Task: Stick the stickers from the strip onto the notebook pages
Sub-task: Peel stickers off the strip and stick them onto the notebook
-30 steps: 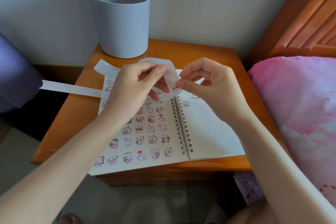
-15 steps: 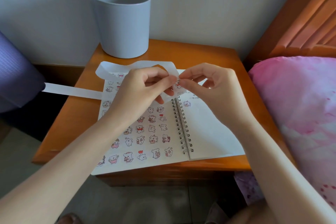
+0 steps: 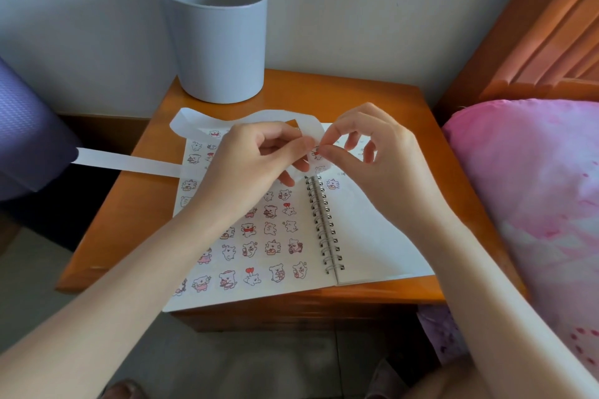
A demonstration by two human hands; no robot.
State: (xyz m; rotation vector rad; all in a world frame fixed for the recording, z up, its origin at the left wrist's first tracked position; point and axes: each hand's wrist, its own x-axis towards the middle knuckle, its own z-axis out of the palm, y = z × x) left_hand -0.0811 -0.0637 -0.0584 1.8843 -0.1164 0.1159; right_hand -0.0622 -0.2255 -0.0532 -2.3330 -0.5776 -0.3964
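Over an open notebook (image 3: 372, 236) on the bench (image 3: 136, 214), the left hand (image 3: 249, 165) is gripping the sticker strip (image 3: 272, 116) — the right hand (image 3: 372, 152) is pinching a sticker (image 3: 316, 154).

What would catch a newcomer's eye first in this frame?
Probably the two hands meeting mid-frame: the left hand holds a curling white sticker strip while the right hand pinches at a sticker on it. Below them, the open spiral notebook has its left page packed with cartoon stickers, and a grey bin stands behind.
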